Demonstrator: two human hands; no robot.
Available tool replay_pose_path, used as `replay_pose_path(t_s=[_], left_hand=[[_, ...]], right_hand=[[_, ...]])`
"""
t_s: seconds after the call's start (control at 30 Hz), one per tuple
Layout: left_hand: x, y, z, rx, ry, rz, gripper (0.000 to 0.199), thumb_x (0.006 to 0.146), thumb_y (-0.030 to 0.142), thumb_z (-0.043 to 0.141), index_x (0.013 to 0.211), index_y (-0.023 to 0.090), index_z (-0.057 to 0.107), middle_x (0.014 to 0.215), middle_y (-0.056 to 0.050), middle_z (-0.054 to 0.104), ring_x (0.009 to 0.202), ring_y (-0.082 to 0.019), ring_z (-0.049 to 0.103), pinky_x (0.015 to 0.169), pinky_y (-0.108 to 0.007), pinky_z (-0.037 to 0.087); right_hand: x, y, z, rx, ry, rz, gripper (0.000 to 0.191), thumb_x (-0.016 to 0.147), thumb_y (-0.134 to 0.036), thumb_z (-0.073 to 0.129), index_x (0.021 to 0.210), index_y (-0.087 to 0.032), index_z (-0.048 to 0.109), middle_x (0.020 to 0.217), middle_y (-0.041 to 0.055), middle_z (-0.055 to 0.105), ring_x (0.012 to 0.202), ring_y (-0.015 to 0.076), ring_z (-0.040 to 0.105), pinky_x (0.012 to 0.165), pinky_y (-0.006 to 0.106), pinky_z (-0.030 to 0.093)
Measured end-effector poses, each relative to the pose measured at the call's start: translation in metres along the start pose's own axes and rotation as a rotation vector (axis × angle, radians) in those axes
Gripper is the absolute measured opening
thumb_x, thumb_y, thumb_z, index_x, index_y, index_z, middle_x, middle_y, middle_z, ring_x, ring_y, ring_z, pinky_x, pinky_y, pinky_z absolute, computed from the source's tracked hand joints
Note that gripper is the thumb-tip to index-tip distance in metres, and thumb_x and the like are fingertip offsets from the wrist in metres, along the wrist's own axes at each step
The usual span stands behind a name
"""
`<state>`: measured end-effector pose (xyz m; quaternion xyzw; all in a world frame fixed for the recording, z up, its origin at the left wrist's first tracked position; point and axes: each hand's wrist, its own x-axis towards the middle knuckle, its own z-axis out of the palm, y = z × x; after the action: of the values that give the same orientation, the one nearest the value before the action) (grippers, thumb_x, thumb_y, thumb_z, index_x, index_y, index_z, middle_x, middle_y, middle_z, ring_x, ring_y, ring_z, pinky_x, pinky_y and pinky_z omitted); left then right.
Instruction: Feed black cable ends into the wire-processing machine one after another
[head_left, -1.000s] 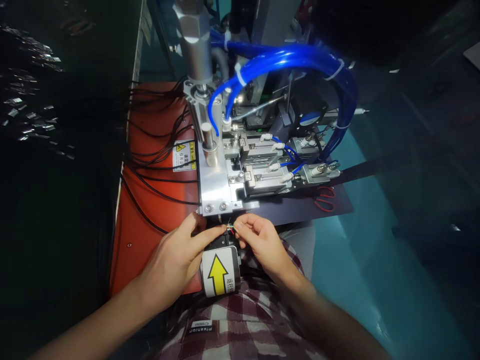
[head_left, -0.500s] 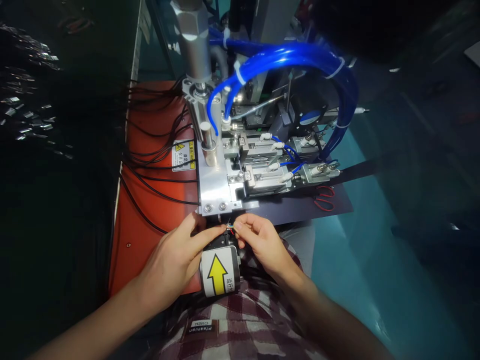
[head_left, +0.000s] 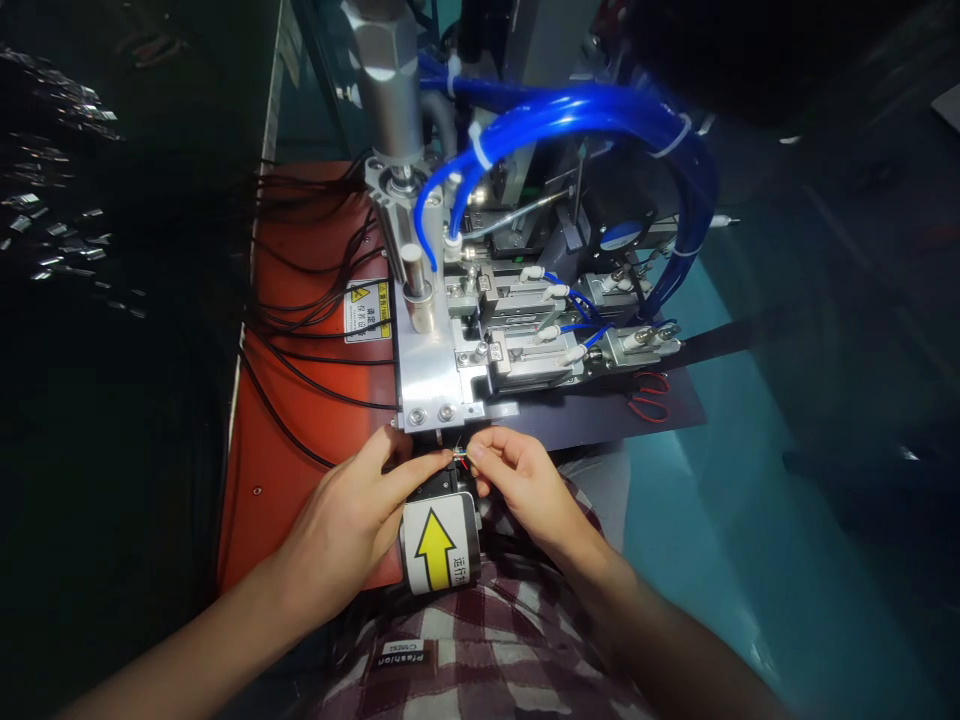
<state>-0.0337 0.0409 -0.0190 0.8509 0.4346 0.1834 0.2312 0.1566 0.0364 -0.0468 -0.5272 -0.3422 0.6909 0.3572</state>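
Observation:
A thin cable end with fine coloured wires (head_left: 460,455), red among them, lies at the front edge of a metal machine (head_left: 429,385). My right hand (head_left: 517,480) pinches it between thumb and fingertips from the right. From the left, my left hand (head_left: 360,500) reaches in, its digits apart. One stretched digit touches the wire tips, while another is bent against the machine's edge. The fingers underneath are hidden. Just below the wires, a black part bears a white label with a yellow arrow (head_left: 435,550).
Thick blue air hoses (head_left: 585,110) arch over the machine's cylinders (head_left: 532,360). Black cables (head_left: 307,355) cross the orange-red base plate (head_left: 300,440) on the left. Red-handled scissors (head_left: 649,398) lie on the dark plate at right. A checked garment (head_left: 487,650) is close below.

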Motion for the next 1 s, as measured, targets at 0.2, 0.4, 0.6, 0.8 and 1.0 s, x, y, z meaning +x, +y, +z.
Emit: replay_pose_path(t_s=[0.2, 0.4, 0.6, 0.8, 1.0], left_hand=[[-0.0003, 0.0001, -0.0002, -0.005, -0.007, 0.006, 0.035, 0.089, 0.008, 0.04, 0.114, 0.015, 0.064, 0.094, -0.009, 0.055, 0.083, -0.017, 0.061, 0.068, -0.024, 0.053], [0.0001, -0.0007, 0.0, 0.012, -0.003, 0.01, 0.036, 0.088, 0.007, 0.04, 0.114, 0.016, 0.064, 0.094, -0.008, 0.055, 0.082, -0.016, 0.06, 0.068, -0.024, 0.053], [0.0001, 0.0005, -0.0003, 0.03, -0.003, 0.017, 0.036, 0.089, 0.008, 0.039, 0.114, 0.016, 0.063, 0.092, -0.008, 0.055, 0.081, -0.016, 0.06, 0.067, -0.025, 0.053], [-0.0012, 0.0002, 0.0007, 0.075, -0.026, 0.021, 0.036, 0.089, 0.01, 0.038, 0.114, 0.015, 0.064, 0.085, -0.008, 0.052, 0.074, -0.017, 0.058, 0.062, -0.028, 0.054], [-0.004, -0.0019, 0.0025, 0.048, -0.032, 0.022, 0.037, 0.09, 0.011, 0.037, 0.119, 0.018, 0.061, 0.09, -0.008, 0.053, 0.078, -0.018, 0.058, 0.064, -0.028, 0.053]], right_hand=[[0.0005, 0.0011, -0.0018, 0.002, -0.027, -0.01, 0.026, 0.081, -0.038, 0.06, 0.068, -0.016, 0.053, 0.055, -0.0052, 0.049, 0.05, 0.0088, 0.043, 0.051, 0.024, 0.033], [0.0012, -0.0005, -0.0023, -0.059, -0.017, -0.019, 0.023, 0.081, -0.037, 0.059, 0.072, -0.016, 0.054, 0.057, -0.005, 0.049, 0.05, 0.0093, 0.045, 0.051, 0.023, 0.035], [-0.001, -0.0023, 0.0002, -0.157, 0.036, -0.064, 0.019, 0.083, -0.032, 0.056, 0.073, -0.017, 0.053, 0.06, -0.0034, 0.05, 0.052, 0.0109, 0.049, 0.052, 0.024, 0.039], [-0.0034, 0.0042, 0.0027, -0.304, 0.12, -0.184, 0.015, 0.086, -0.029, 0.053, 0.075, -0.019, 0.053, 0.066, -0.0011, 0.053, 0.058, 0.0134, 0.05, 0.055, 0.025, 0.041], [-0.0068, 0.0016, 0.0039, -0.51, 0.189, -0.308, 0.015, 0.088, -0.024, 0.05, 0.075, -0.02, 0.053, 0.068, -0.0004, 0.055, 0.062, 0.0143, 0.052, 0.059, 0.026, 0.04]])
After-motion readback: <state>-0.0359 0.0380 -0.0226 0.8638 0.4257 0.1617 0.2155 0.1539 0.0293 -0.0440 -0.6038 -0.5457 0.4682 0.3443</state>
